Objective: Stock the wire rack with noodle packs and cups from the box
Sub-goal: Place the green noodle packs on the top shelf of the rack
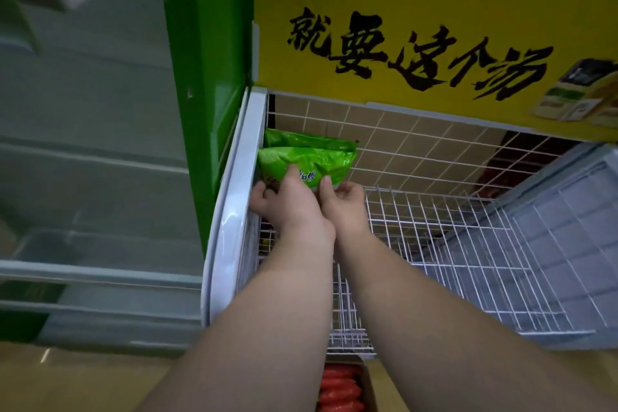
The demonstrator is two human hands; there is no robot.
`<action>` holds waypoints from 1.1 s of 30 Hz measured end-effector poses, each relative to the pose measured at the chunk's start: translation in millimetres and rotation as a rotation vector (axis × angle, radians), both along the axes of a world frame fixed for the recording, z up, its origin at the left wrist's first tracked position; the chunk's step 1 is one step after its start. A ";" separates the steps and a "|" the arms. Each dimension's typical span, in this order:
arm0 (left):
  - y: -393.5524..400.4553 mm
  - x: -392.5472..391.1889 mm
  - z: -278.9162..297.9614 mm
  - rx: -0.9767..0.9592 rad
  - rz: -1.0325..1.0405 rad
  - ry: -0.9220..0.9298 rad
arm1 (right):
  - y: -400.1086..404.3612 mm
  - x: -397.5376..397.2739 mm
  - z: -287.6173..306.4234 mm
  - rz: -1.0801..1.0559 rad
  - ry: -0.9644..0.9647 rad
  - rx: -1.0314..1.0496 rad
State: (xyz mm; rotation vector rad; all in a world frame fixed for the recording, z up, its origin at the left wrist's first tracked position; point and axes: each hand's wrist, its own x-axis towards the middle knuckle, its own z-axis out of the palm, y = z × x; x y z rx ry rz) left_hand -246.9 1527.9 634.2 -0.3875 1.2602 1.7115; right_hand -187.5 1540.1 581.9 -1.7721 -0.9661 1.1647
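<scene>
- Nearest, at the bottom edge, a cardboard box (366, 381) is seen on the tan floor (83, 385), with red noodle packs (339, 390) lying inside it, partly hidden by the forearms.
- Above the box, the white wire rack (468, 264) is entered by both forearms; its mesh floor is bare to the right of the hands, so open room is left there as far as the grey wire side panel (568, 237).
- On the left, the rack is bounded by a white rounded frame edge (230, 231), against which the left hand (287, 204) is crowded.
- A green noodle pack (317, 160) is held upright in the rack's far left corner: the left hand's fingers (259, 199) are curled around its lower left corner with the thumb laid on its face, while the right hand (344, 202) pinches its lower edge between thumb and curled fingers.
- Just behind it, a second green pack (301, 139) is stood against the wire back.
- Farther up, a yellow sign (434, 27) with black characters is hung over the rack, beside a green panel (207, 77).
</scene>
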 end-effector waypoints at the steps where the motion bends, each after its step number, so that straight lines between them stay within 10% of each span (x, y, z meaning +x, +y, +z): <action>1: 1.6 1.8 -0.8 0.000 -0.003 0.014 | 1.7 -0.6 -2.0 -0.001 -0.011 0.005; 33: -138.7 57.3 20.1 0.106 -0.558 0.355 | -144.1 58.1 55.6 -0.075 0.129 0.094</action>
